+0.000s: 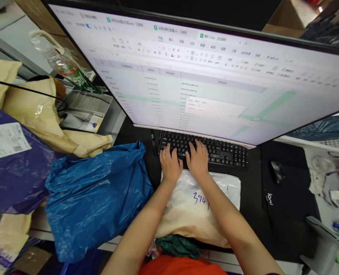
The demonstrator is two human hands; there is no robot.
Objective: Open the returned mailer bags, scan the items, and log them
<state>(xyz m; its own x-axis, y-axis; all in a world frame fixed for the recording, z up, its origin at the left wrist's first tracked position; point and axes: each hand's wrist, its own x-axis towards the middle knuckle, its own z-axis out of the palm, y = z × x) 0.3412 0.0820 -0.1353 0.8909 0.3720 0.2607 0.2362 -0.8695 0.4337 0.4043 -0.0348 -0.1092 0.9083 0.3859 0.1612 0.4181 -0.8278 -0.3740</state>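
My left hand [170, 163] and my right hand [197, 158] rest side by side on the left half of a black keyboard [215, 151], fingers curled down onto the keys and holding nothing. My wrists and forearms lie over a pale plastic parcel [186, 208] with blue handwritten digits on it, which sits just in front of the keyboard. Above the keyboard a large monitor [204, 76] shows a spreadsheet with a small dialog box.
A blue plastic bag [92, 198] lies left of my arms, a purple parcel [12, 160] with a label beyond it, and tan parcels [43, 114] behind. A water bottle [60, 63] leans at back left. A black mouse [277, 172] sits on a mat at right.
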